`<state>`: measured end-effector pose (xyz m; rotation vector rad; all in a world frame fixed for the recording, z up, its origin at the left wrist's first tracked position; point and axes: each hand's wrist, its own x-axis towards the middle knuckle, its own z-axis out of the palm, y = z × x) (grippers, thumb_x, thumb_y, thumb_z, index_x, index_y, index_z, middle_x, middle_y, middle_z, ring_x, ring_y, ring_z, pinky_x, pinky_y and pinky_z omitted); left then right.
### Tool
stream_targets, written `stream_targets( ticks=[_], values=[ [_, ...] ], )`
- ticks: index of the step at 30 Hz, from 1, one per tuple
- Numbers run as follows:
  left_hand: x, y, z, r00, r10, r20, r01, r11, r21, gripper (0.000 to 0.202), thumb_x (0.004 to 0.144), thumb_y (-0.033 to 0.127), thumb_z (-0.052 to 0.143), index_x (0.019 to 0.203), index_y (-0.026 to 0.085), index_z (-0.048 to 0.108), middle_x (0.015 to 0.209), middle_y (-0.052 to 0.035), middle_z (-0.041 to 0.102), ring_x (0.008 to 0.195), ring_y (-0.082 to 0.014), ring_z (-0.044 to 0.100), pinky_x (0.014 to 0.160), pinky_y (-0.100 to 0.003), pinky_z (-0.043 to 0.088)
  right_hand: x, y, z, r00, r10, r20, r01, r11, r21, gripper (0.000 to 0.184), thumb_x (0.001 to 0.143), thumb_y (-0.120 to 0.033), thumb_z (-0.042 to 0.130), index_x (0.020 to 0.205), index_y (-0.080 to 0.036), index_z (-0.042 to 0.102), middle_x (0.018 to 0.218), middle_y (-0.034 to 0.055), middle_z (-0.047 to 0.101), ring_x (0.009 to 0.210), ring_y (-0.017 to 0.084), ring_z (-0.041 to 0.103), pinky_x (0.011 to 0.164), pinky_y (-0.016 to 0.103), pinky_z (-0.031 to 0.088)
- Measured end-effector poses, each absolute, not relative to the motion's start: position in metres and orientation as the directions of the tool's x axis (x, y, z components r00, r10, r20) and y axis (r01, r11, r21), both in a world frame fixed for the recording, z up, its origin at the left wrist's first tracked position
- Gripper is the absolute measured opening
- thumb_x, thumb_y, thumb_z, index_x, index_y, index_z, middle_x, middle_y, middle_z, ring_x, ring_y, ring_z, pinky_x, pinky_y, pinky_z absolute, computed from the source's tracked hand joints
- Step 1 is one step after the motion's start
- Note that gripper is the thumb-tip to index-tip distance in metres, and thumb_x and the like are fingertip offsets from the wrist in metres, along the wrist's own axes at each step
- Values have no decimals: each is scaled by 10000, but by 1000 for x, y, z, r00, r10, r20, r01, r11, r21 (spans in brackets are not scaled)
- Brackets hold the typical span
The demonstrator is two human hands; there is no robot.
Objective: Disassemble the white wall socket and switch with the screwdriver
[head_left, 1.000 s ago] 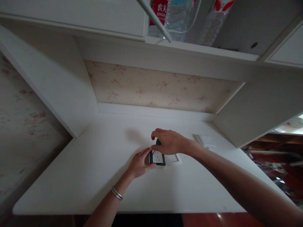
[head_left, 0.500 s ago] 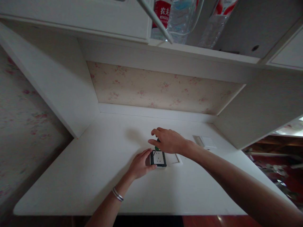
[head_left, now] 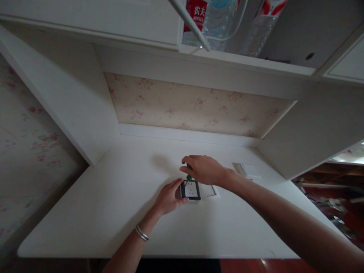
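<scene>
A wall socket [head_left: 191,189] with a white face and dark frame lies face up on the white desk. My left hand [head_left: 170,197] grips its left side, fingers at the far edge and thumb at the near one. Above the socket, my right hand [head_left: 203,169] is closed round a screwdriver [head_left: 189,177] with a green handle. The screwdriver's thin shaft slants down to the socket's upper left part; most of the handle is hidden in my fingers. Just right of the socket lies a white cover frame [head_left: 212,191], partly behind my right wrist.
Farther right on the desk [head_left: 85,220] lies another white plate-like piece [head_left: 249,170]. A shelf overhead holds several plastic bottles [head_left: 217,22], and a white rod [head_left: 192,24] hangs down in front. Side panels [head_left: 68,91] bound the desk.
The fingers of my right hand have shifted slightly on the screwdriver, and more of its green handle shows. My left hand and the socket stay in place.
</scene>
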<state>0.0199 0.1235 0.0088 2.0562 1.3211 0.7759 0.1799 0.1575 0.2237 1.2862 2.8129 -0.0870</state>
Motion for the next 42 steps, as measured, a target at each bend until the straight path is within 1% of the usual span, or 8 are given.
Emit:
stream_targets(
  ticks=[6, 13, 18, 23, 26, 30, 36, 42],
  values=[
    [19, 124, 10, 343, 927, 150, 593, -338, 731, 806, 716, 479, 724, 1411, 273, 372, 1456, -50, 418, 1309, -291, 414, 1099, -435, 327, 180, 152, 234, -813, 561, -155, 582, 791, -188, 314, 852, -154, 485, 1163, -185, 515, 1235, 95, 524, 847, 166, 622, 709, 278, 454],
    [20, 124, 6, 329, 929, 170, 586, -342, 735, 796, 706, 486, 733, 1395, 265, 402, 1437, -55, 445, 1296, -271, 435, 1101, -406, 336, 173, 156, 231, -668, 730, -140, 730, 681, 67, 291, 964, -295, 340, 1051, -139, 569, 986, 139, 619, 832, 261, 632, 659, 353, 445],
    [20, 123, 8, 327, 930, 168, 577, -337, 743, 799, 703, 472, 739, 1396, 266, 399, 1438, -57, 443, 1291, -277, 440, 1095, -413, 342, 182, 158, 236, -799, 576, -172, 599, 787, -148, 297, 855, -161, 497, 1151, -172, 526, 1208, 118, 538, 779, 158, 616, 651, 280, 434],
    [21, 122, 11, 330, 928, 170, 569, -340, 749, 783, 707, 448, 742, 1391, 269, 404, 1425, -54, 460, 1281, -275, 450, 1088, -410, 348, 179, 163, 230, -709, 687, -162, 703, 706, -84, 323, 912, -402, 472, 1081, -151, 587, 1021, 129, 643, 852, 235, 626, 693, 314, 435],
    [21, 122, 11, 323, 932, 163, 572, -329, 751, 782, 704, 440, 744, 1388, 265, 408, 1433, -53, 449, 1288, -276, 441, 1096, -403, 339, 178, 165, 225, -709, 694, -126, 703, 710, -45, 299, 959, -264, 353, 1045, -136, 609, 978, 134, 666, 910, 242, 624, 751, 329, 428],
    [20, 122, 11, 329, 931, 160, 574, -332, 748, 797, 694, 447, 749, 1390, 265, 404, 1438, -51, 443, 1295, -276, 433, 1101, -404, 333, 184, 162, 230, -786, 603, -138, 618, 764, -183, 433, 838, -158, 488, 1269, -199, 469, 1232, 102, 568, 896, 194, 623, 700, 287, 444],
    [21, 123, 12, 337, 926, 168, 579, -345, 739, 796, 700, 459, 748, 1390, 271, 399, 1427, -45, 458, 1287, -267, 442, 1092, -398, 342, 175, 157, 233, -683, 713, -158, 728, 682, -66, 318, 914, -418, 453, 1034, -163, 600, 996, 121, 653, 838, 247, 629, 660, 320, 438],
    [20, 123, 9, 334, 931, 149, 605, -333, 723, 798, 708, 488, 732, 1393, 253, 398, 1445, -55, 432, 1302, -271, 423, 1102, -397, 324, 178, 161, 233, -789, 603, -117, 614, 776, -144, 381, 884, -137, 419, 1258, -178, 477, 1216, 110, 574, 907, 196, 619, 718, 297, 436]
  ],
)
